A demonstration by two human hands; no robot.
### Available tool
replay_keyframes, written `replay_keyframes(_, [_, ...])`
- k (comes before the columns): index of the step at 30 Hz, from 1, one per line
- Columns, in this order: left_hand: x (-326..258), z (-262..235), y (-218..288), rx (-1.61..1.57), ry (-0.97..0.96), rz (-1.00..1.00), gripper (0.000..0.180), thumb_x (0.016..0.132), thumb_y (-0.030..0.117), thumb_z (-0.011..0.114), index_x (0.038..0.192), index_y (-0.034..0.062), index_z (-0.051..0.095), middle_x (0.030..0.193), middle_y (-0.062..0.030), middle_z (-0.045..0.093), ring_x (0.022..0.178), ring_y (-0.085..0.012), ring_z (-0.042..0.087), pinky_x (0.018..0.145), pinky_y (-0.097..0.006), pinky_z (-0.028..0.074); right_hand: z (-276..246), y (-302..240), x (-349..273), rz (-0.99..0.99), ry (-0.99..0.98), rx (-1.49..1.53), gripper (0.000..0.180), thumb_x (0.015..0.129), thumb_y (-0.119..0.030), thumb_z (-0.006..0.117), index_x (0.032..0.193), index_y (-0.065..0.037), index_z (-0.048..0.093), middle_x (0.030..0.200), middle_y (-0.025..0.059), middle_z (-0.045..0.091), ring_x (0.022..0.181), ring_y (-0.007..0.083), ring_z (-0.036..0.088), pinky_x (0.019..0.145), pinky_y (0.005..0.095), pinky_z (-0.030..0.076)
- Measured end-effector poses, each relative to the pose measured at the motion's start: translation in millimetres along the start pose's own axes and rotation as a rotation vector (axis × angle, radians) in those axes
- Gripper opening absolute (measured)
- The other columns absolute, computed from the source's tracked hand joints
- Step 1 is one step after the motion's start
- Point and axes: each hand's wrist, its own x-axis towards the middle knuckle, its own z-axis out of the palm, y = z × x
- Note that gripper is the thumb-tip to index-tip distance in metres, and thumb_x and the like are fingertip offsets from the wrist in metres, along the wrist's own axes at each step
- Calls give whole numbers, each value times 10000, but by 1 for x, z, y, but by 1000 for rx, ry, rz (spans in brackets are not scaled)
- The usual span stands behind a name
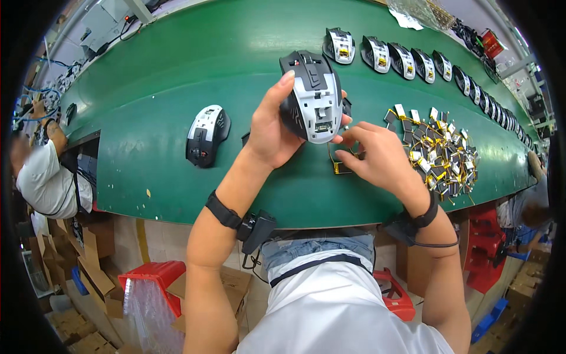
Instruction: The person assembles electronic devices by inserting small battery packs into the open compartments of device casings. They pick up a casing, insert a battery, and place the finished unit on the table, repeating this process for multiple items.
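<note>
My left hand (272,127) grips a black and white computer mouse (319,109), raised above the green table and tilted. Its white rear part shows open slots and a small recess. At the mouse's lower end, my right hand (377,154) has its thumb and forefinger curled close together by the thin wires of a small battery (341,168). That battery, dark with yellow tape, hangs or lies just under the right thumb; which of the two I cannot tell. Part of a dark object sits behind my left wrist, mostly hidden.
A second mouse (206,135) lies at the left on the green table (153,177). To the right is a heap of small wired batteries (442,156). Several mice with batteries fitted, such as this mouse (375,54), form a curved row along the far right. Other people sit at both sides.
</note>
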Motion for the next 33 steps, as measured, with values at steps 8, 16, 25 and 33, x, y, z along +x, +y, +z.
replay_keyframes(8, [2,-4,1,9,43,58,594,968,487,411,1256,-25,500,1144,-205,608,957,-344,673,716,-454,610,33,-5,16,58,139,66,149,751,-151,740,786,-39,649,760,114,649,727,286,664,642,388,516])
replay_keyframes(16, [3,-4,-2,103,151,125,650,955,513,409,1324,-20,456,1202,-248,580,1007,-396,649,765,-485,598,28,9,16,144,26,1221,125,926,-128,622,957,-11,588,859,9,632,816,72,604,668,212,441])
replay_keyframes(25, [-1,1,0,69,73,186,788,775,358,568,1461,61,321,1379,-218,480,1230,-441,515,1020,-530,444,17,-11,22,210,37,1312,120,892,-125,668,883,-13,623,826,0,620,733,49,535,642,200,406])
replay_keyframes(33, [0,-1,-2,156,50,225,900,697,299,598,1508,144,240,1411,-207,446,1279,-448,467,1087,-529,374,26,-12,33,225,174,1340,115,856,-111,692,835,-18,627,809,6,640,741,41,553,655,196,410])
